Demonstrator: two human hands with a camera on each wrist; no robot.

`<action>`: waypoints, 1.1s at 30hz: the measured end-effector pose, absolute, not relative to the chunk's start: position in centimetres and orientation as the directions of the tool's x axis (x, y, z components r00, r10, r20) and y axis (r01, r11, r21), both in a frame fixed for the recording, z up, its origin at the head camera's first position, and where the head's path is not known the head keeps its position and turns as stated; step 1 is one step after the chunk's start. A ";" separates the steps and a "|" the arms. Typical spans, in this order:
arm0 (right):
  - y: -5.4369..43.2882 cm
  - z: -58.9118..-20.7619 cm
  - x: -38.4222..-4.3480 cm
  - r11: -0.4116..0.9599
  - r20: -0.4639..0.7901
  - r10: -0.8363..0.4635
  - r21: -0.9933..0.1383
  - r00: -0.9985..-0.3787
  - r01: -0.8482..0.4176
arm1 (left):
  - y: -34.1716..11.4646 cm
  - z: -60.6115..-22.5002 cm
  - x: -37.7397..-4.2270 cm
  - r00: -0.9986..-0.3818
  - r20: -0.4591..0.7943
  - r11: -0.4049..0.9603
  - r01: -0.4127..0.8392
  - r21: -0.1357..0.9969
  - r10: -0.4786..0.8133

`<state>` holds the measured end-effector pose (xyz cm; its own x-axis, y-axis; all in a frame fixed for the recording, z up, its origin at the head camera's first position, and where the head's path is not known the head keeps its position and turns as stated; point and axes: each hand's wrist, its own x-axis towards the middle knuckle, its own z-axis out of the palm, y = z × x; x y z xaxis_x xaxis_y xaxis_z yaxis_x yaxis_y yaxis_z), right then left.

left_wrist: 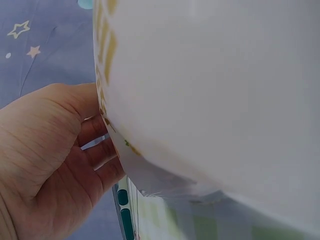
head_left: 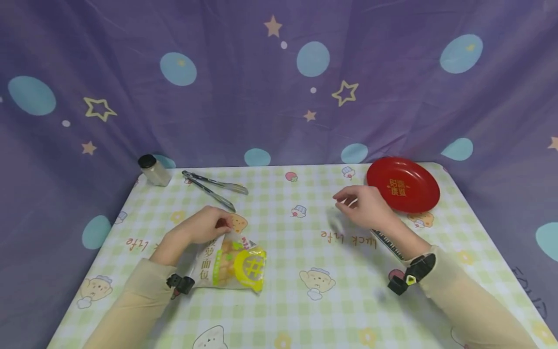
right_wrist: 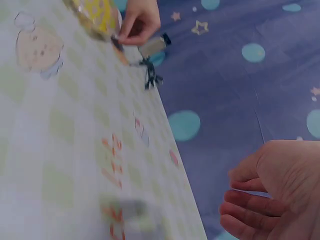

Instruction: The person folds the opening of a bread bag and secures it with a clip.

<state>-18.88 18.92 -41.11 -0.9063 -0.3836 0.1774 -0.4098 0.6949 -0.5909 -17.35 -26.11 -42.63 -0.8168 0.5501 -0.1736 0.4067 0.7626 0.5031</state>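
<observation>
A clear-and-white bread bag [head_left: 228, 266] with yellow and green print lies at the left of the table. My left hand [head_left: 204, 225] pinches its upper edge between thumb and fingers. The bag's pale side [left_wrist: 210, 95] fills most of the left wrist view, beyond the fingers of that hand [left_wrist: 60, 155]. My right hand [head_left: 365, 206] is held in the air over the right part of the table, loosely bent and holding nothing. Just beyond it is a red plate [head_left: 418, 186] with gold characters. Metal tongs [head_left: 213, 186] lie behind the left hand with their arms apart.
At the back left corner a jar [head_left: 156, 172] with a black lid leans in view. A dark strip with pale marks [head_left: 388, 244] is partly hidden under my right wrist. Behind the checked tablecloth [head_left: 279, 300] hangs a purple curtain [head_left: 244, 97].
</observation>
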 end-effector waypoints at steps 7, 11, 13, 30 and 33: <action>24.5 -41.5 -17.8 0.792 0.148 -0.275 -0.525 -0.950 -0.311 | -26.1 -42.7 -17.2 -0.821 -0.172 0.764 0.400 0.507 0.544; 27.5 -42.2 -16.3 0.831 0.107 -0.231 -0.496 -0.967 -0.253 | -25.7 -42.8 -17.2 -0.817 -0.166 0.756 0.408 0.511 0.553; 28.8 -42.7 -15.6 0.847 0.084 -0.211 -0.482 -0.974 -0.225 | -25.6 -42.8 -17.2 -0.816 -0.166 0.757 0.410 0.510 0.554; 30.5 -46.0 -14.1 0.850 0.004 -0.182 -0.501 -0.983 -0.159 | -26.3 -42.8 -17.0 -0.830 -0.149 0.768 0.410 0.492 0.538; 30.3 -45.5 -14.2 0.843 -0.007 -0.188 -0.514 -0.982 -0.158 | -26.2 -42.8 -17.1 -0.827 -0.148 0.765 0.413 0.495 0.543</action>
